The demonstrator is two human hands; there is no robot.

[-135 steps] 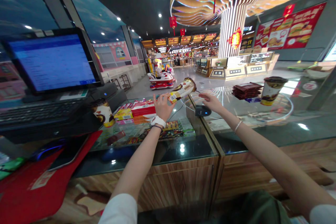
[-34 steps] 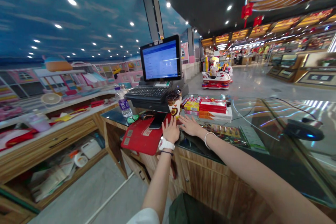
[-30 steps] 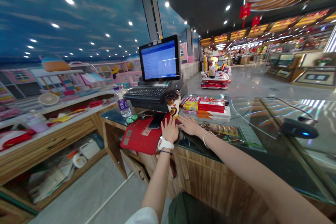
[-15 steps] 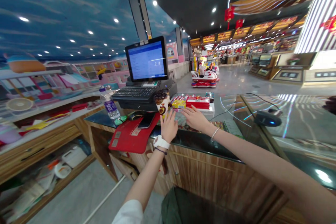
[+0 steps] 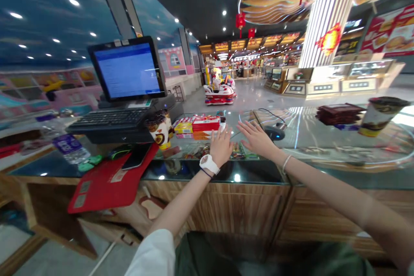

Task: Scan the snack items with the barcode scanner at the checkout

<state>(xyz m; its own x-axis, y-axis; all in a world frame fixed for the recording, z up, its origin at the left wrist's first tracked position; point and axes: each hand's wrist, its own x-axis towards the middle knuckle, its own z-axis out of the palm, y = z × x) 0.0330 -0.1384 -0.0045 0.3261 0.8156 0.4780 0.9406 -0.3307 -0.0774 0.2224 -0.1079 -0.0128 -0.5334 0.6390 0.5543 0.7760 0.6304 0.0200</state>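
Head view: both hands [image 5: 221, 146] empty.

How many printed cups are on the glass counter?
3. The front cup stands beside the keyboard, the rear cup peeks out behind it, and the right-hand cup stands by the dark red packets. Others may be hidden.

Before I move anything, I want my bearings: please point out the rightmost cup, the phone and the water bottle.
Rightmost cup [image 5: 379, 116]: head view, its side below the lid.
Phone [image 5: 137, 157]: head view, its dark upper face.
Water bottle [image 5: 67, 144]: head view, its purple label.
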